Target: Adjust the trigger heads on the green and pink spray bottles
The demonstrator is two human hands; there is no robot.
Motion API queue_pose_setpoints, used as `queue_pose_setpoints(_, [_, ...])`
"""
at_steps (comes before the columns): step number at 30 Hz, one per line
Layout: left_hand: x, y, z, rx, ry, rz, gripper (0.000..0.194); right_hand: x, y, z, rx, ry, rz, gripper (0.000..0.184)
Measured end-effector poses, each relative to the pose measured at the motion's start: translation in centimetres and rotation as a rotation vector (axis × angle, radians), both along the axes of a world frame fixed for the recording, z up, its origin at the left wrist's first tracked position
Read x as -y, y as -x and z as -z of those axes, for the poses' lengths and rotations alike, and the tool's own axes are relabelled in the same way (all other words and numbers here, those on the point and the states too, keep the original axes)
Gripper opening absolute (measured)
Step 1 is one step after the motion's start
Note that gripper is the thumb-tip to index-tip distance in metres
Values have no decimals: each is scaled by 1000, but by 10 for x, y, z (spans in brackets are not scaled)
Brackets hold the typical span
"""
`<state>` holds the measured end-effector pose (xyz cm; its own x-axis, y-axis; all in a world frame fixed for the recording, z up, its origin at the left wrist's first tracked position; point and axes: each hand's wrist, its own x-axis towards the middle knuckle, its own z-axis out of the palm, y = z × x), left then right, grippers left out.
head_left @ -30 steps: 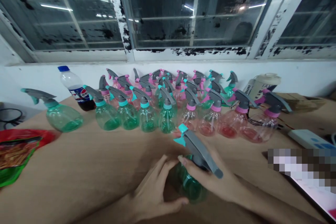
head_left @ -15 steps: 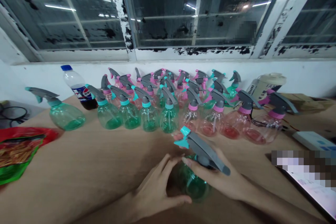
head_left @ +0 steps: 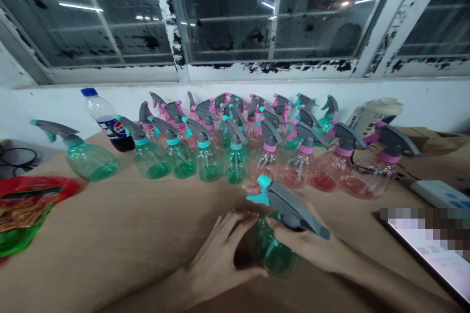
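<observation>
A green see-through spray bottle with a grey and turquoise trigger head stands tilted before me. My right hand is wrapped round its neck, thumb on the near side and fingertips showing behind the nozzle. Beside the bottle, on its left, my left hand is curved with thumb and fingers apart; its fingertips come close to the bottle, and I cannot tell whether they touch it. Behind the hands runs a front row of spray bottles, such as a green one with a turquoise collar and a pink one with a pink collar.
More spray bottles crowd behind, up to the wall under the window. A cola bottle stands at the back left, a red and green snack bag at the left edge. To the right are a phone, a white box and a beige container.
My right hand and the spray bottle have shifted slightly to the right. The left hand's fingers have spread a little, with its thumb about where it was.
</observation>
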<state>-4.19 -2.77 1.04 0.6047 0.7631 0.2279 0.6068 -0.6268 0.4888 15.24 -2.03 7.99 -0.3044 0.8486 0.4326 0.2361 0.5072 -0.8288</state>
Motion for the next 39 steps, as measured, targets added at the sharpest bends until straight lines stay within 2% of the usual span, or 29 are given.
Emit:
queue_pose_setpoints(6, [-1,0,1,-2,-37,1,81,-3,-1,4,-12,-30,-9,31])
queue_pose_setpoints(11, [0,-1,4,25,-42,0,80,-3,0,10,-10,8,-1,21])
queue_pose_setpoints(13, [1,-2,4,26,-50,2,85,-1,2,10,-3,-3,32,13])
queue_pose_setpoints(17, [1,-3,3,26,-73,11,91,2,3,3,0,-81,32,9])
queue_pose_setpoints(22, [1,-2,2,5,-53,19,83,-3,0,5,-12,-14,-3,23])
queue_pose_setpoints(27, [1,-2,-1,-41,-34,22,82,-2,-2,12,24,39,7,10])
queue_pose_setpoints(32, [0,-2,-2,-53,-10,26,81,1,-3,8,14,17,-13,7])
queue_pose_setpoints(39, [-1,-3,-5,-9,7,44,76,-2,-4,0,-34,23,-101,25])
